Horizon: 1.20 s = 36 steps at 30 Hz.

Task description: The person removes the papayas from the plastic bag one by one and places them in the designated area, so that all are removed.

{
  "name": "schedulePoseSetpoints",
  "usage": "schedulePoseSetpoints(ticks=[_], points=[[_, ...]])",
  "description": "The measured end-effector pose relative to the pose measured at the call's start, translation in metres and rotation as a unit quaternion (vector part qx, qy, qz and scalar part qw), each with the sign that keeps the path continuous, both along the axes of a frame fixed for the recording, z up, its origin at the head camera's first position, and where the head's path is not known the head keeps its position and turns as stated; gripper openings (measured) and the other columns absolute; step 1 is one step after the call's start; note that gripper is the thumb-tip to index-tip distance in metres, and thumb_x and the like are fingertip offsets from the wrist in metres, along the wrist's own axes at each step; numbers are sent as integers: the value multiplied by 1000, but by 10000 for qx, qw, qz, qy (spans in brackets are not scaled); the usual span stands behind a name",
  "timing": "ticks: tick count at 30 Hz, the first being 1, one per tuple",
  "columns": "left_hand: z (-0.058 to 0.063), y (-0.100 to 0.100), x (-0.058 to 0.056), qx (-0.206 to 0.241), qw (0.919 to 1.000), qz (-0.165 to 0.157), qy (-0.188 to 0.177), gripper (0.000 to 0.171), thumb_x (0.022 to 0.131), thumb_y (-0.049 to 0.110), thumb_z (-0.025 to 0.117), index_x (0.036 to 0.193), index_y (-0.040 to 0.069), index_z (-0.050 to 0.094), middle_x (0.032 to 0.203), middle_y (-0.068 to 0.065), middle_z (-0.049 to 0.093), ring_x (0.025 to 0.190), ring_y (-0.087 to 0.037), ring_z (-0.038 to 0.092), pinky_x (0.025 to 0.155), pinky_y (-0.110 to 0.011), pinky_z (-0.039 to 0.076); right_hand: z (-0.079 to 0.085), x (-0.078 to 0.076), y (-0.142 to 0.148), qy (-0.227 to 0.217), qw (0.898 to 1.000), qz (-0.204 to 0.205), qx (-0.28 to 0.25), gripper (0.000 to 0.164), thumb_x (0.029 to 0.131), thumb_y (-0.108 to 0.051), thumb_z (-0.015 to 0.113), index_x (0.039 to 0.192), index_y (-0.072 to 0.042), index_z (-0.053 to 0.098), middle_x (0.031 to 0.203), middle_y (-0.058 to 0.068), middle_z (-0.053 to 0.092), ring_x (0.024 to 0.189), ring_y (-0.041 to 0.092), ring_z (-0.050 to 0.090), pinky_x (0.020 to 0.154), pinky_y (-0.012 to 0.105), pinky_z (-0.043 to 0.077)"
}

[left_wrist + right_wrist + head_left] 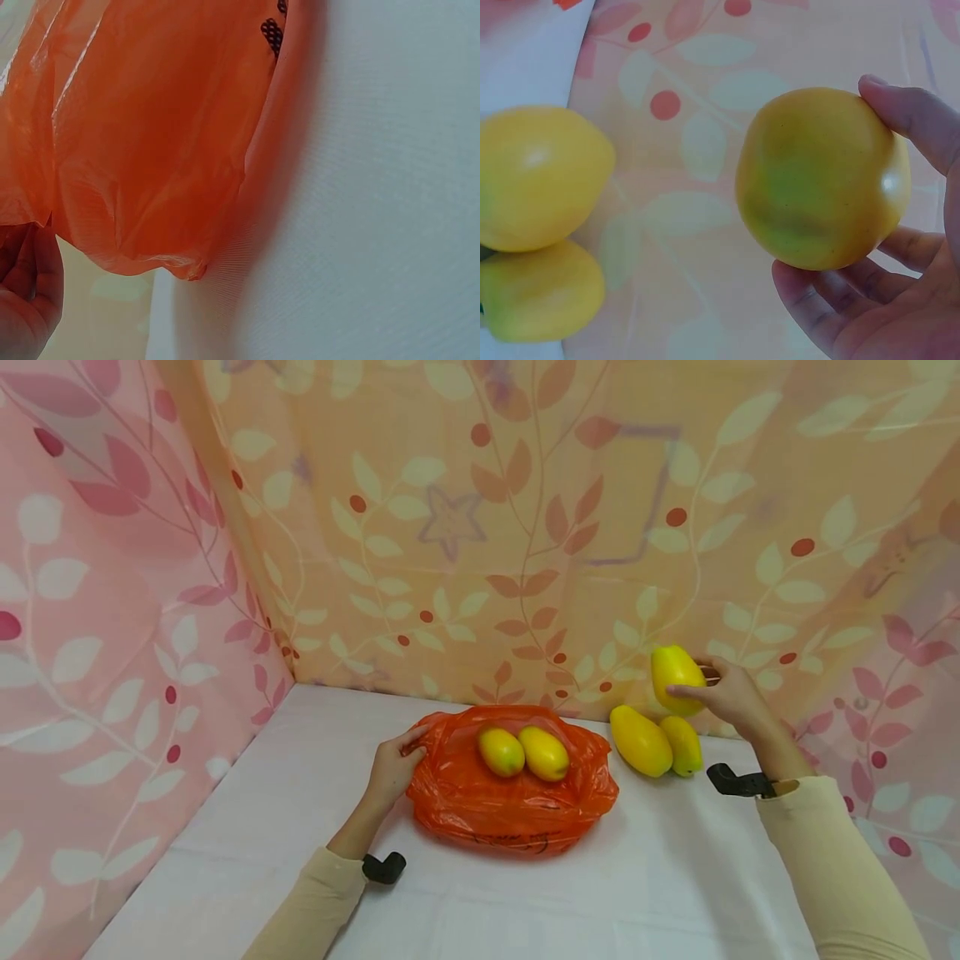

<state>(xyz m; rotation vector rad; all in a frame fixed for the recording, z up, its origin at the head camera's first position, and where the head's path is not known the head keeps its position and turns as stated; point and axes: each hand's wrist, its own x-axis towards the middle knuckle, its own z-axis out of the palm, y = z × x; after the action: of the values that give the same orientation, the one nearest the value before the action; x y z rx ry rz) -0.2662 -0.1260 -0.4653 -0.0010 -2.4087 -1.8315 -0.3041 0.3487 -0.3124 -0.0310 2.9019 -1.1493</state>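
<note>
An orange-red plastic bag (480, 810) lies spread on the white table. Two smaller yellow fruits (501, 752) sit side by side on it, within its open top. At the bag's left edge, my left hand (395, 770) pinches the plastic; the left wrist view shows the curled fingers (46, 277) at the rim. My right hand (729, 693) holds a yellow mango-like fruit (673, 677) in the air, thumb on one side and fingers on the other. The right wrist view shows a greenish patch on this fruit (817, 180).
Below the raised fruit, a large yellow fruit (641, 742) and a smaller one (682, 746) lie touching at the table's back right. Patterned cloth walls (450, 593) enclose the back and sides. White tabletop (480, 910) extends in front of the bag.
</note>
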Motion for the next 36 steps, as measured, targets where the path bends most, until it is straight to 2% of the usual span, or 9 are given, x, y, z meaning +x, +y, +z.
schedulePoseSetpoints(ticks=[10, 16, 25, 27, 29, 32, 34, 36], points=[[1, 1, 1, -3, 10000, -28, -78, 40, 94, 4, 57, 135, 7, 59, 145, -17, 51, 139, -29, 42, 110, -45, 42, -11, -2, 21, -7, 10000, -50, -43, 94, 91, -47, 63, 152, 7, 16, 147, 37, 30, 128, 52, 35, 103, 60, 39], [1, 1, 1, 19, 10000, -8, -56, 41, 94, 3, 58, 134, 7, 59, 145, -18, 50, 139, -31, 42, 109, -46, 43, -19, -1, 34, -70, 9999, -88, -79, 92, 91, -47, 63, 152, 6, 19, 147, 36, 31, 128, 52, 35, 103, 59, 39], [-2, 1, 0, 82, 10000, -11, 1, 41, 93, 1, 58, 134, 6, 60, 145, -18, 50, 137, -31, 45, 107, -47, 45, -30, 4, 50, -319, 9992, -200, -138, 96, 91, -51, 60, 151, 9, 15, 144, 38, 31, 122, 49, 40, 103, 61, 38], [-2, 1, -1, 68, 10000, 1, 14, 41, 93, 1, 59, 133, 6, 60, 144, -17, 51, 137, -30, 45, 106, -47, 46, -33, 5, 53, -319, 9992, -216, -75, 96, 92, -51, 59, 150, 11, 16, 143, 39, 32, 120, 49, 41, 97, 53, 45], [-1, 1, 0, 49, 10000, 9, 26, 41, 93, 1, 59, 133, 6, 60, 144, -18, 51, 137, -30, 45, 106, -47, 46, -36, 4, 57, -268, 9994, -217, -17, 94, 92, -50, 59, 148, 12, 18, 140, 39, 35, 117, 47, 44, 88, 36, 51], [-1, 1, 1, -38, 10000, 24, 44, 41, 93, 1, 58, 134, 6, 60, 144, -19, 51, 137, -32, 44, 107, -48, 45, -42, 3, 63, -139, 9997, -183, -17, 87, 93, -48, 60, 145, 12, 26, 136, 37, 39, 113, 44, 48, 74, 16, 48], [-2, 1, 1, -52, 10000, 26, 37, 41, 93, 1, 58, 134, 6, 59, 143, -19, 51, 137, -32, 44, 107, -48, 44, -46, 2, 66, -81, 9998, -176, -38, 84, 93, -46, 61, 143, 12, 29, 134, 36, 41, 112, 43, 49, 69, 10, 46], [-2, 1, 2, -57, 10000, 20, 29, 41, 93, 0, 57, 134, 5, 59, 142, -19, 52, 137, -32, 44, 108, -48, 44, -49, 2, 69, -46, 9998, -182, -40, 81, 93, -46, 61, 141, 11, 31, 133, 36, 42, 110, 42, 49, 69, 10, 46]])
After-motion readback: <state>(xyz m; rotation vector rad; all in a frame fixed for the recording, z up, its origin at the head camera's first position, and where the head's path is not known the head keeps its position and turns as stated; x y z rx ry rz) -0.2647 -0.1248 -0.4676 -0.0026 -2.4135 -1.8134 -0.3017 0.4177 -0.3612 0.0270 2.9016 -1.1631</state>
